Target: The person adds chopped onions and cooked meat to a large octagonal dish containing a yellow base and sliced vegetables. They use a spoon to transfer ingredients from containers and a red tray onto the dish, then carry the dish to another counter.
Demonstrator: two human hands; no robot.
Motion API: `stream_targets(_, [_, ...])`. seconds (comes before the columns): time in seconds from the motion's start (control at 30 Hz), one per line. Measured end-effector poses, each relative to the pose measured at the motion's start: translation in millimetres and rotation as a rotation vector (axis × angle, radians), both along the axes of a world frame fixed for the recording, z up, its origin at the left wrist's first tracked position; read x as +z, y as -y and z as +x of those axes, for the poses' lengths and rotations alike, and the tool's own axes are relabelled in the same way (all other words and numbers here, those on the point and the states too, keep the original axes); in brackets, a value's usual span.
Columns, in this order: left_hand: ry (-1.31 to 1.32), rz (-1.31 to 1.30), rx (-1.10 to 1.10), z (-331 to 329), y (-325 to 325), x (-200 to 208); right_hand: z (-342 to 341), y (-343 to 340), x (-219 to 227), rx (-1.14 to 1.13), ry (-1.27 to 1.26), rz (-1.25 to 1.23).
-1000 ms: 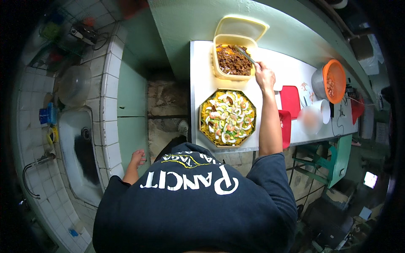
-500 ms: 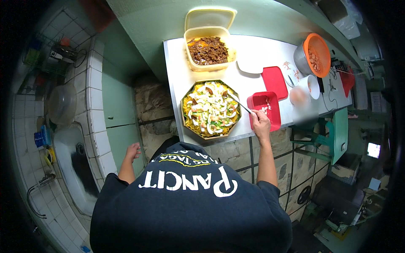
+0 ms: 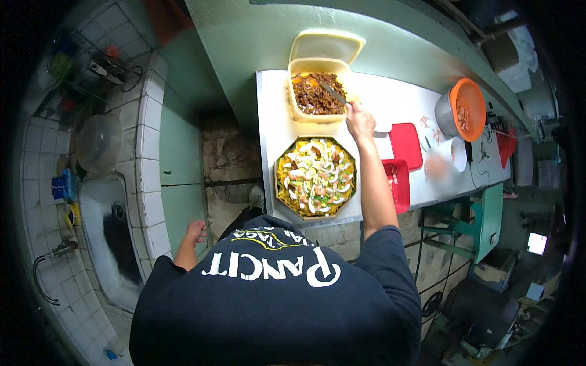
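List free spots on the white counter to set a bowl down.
The counter is bare in a strip left of the yellow tub and octagonal tray. There is another bare patch between the tub and the metal pot, above the red lid. It is crowded around the red container, white cup and right hand.

One octagonal tray of noodles (image 3: 315,177) is sitting on the worktop (image 3: 271,122). One yellow tub of brown minced meat (image 3: 316,94) is lying beyond it, with one yellow lid (image 3: 325,47) leaning behind. Two red containers are showing: one flat red lid (image 3: 406,145), one red tub (image 3: 398,185). One steel pot with an orange lid (image 3: 467,110) is standing further right. One white cup (image 3: 458,154) is sitting near it. One metal utensil (image 3: 332,93) is resting in the meat. Two hands are showing: right hand (image 3: 360,121), left hand (image 3: 195,232). One sink (image 3: 113,238) is lying at left.
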State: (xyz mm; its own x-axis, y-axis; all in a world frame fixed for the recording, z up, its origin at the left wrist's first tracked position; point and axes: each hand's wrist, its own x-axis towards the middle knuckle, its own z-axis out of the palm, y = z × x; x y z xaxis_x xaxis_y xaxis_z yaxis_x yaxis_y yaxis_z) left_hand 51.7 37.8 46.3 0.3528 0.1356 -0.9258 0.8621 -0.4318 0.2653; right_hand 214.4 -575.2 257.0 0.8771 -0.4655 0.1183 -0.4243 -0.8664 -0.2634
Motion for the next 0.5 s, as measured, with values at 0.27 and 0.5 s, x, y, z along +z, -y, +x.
stream_targets(0.27, [0.053, 0.003, 0.124, -5, -30, 4, 100, -26, -20, 0.006, -0.119, -0.029])
stream_targets(0.5, [0.013, -0.003, 0.093, -9, -34, -7, 48, -11, 14, -0.026, 0.068, 0.062])
